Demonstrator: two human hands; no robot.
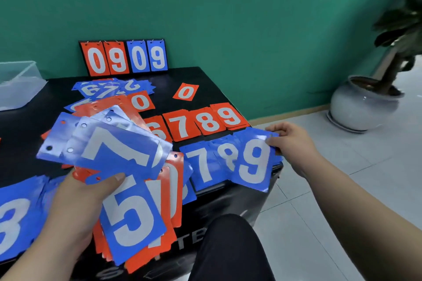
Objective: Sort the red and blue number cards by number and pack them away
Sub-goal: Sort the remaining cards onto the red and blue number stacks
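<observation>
My left hand [75,203] grips a fanned bundle of cards above the black table, a blue 7 [118,150] on top and a blue 5 [132,214] below my thumb. My right hand [290,139] pinches the right edge of a blue 9 card [253,162] lying at the table's right corner. Beside it lie a blue 8 [226,153] and a blue 7 [201,166]. Behind them sits a row of red piles: 6 [157,130], 7 [182,128], 8 [209,121], 9 [229,114]. A blue 3 [13,221] lies at the near left.
A flip scoreboard [124,57] reading 0909 leans on the green wall. A loose heap of mixed cards [109,93] covers the table's back left, with red 0 cards [186,92] near it. A clear plastic box [16,82] stands far left. A potted plant [363,102] stands on the floor at right.
</observation>
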